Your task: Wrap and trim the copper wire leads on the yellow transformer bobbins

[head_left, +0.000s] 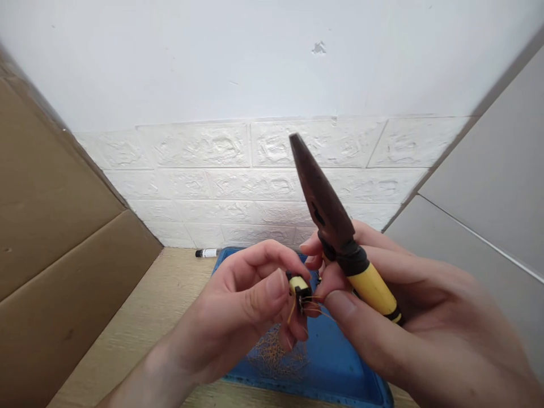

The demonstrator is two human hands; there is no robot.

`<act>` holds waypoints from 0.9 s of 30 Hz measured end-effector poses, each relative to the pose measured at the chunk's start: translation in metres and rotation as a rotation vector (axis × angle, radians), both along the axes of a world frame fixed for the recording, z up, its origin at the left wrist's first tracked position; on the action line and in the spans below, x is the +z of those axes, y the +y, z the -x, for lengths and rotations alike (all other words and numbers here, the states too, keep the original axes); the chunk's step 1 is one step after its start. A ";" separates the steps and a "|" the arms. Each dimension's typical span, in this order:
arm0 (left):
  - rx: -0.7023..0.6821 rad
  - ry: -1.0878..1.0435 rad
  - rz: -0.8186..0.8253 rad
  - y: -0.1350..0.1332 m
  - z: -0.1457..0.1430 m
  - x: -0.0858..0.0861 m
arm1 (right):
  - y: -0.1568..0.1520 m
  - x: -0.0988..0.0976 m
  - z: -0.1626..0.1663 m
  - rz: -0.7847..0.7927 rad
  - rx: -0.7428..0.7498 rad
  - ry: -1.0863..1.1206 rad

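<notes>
Between the thumb and fingers of my left hand [250,300] is a small transformer [300,286], black with a yellow wrap. Thin orange wires [317,303] stick out from its side toward my right hand [408,306]. That hand is wrapped around long-nose pliers [327,192] with yellow and black handles, their dark jaws closed and pointing up and left. My right thumb and fingertip are pressed together by the wire ends; whether they grip the wires I cannot tell. Both hands are above a blue tray [335,351].
A pile of short wire scraps [278,351] lies in the tray. Behind it, on the wooden table [170,294], is a small bottle with a black cap [207,253]. Cardboard [63,226] stands at the left, a white brick-patterned wall [229,144] behind, grey panels [476,226] at the right.
</notes>
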State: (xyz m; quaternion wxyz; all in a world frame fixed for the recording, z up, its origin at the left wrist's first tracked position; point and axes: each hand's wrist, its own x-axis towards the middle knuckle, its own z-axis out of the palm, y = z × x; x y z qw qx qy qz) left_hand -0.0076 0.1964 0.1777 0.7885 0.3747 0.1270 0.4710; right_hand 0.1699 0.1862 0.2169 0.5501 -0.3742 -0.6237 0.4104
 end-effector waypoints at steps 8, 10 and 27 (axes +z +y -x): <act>-0.005 0.028 -0.044 0.001 0.002 0.003 | 0.000 0.003 -0.004 0.052 0.085 -0.032; 0.003 0.049 -0.049 0.002 0.003 0.005 | 0.000 0.003 -0.008 0.020 0.082 -0.119; -0.091 0.127 -0.108 0.007 0.005 -0.004 | -0.004 -0.008 0.000 -0.191 -0.024 -0.202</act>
